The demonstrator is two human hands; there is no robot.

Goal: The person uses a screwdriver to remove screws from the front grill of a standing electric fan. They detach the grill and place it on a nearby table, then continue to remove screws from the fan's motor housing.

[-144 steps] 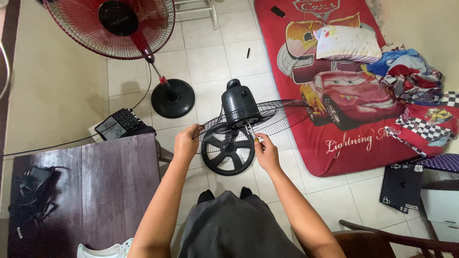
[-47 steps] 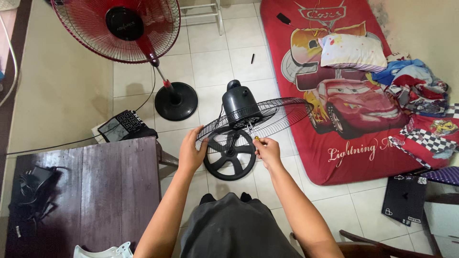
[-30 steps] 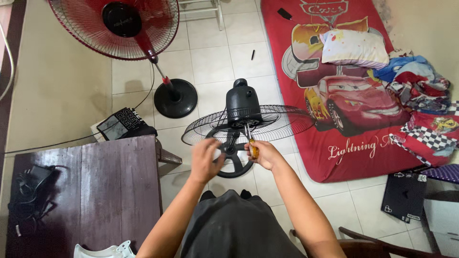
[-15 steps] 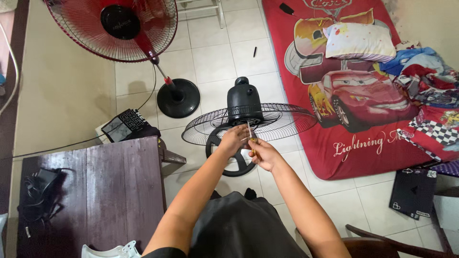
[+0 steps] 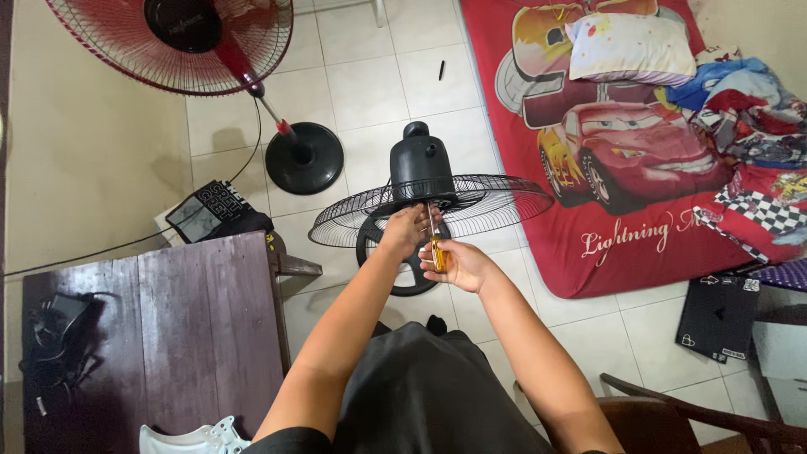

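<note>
Head view: my right hand (image 5: 461, 265) grips the yellow-handled screwdriver (image 5: 436, 245), tip at the black fan's wire guard (image 5: 496, 202) by the motor housing (image 5: 420, 168); my left hand (image 5: 405, 229) pinches near the tip. If the blade slips, I judge it could jab those 2 fingers.

Both hands crowd the middle of the black fan's wire cage (image 5: 496, 202), so little room is left there. The dark tabletop (image 5: 168, 319) blocks the left side. The red fan's base (image 5: 304, 158) stands behind on the left. The red mattress (image 5: 605, 244) fills the right. Bare floor tiles (image 5: 370, 84) lie open behind the fan.
</note>
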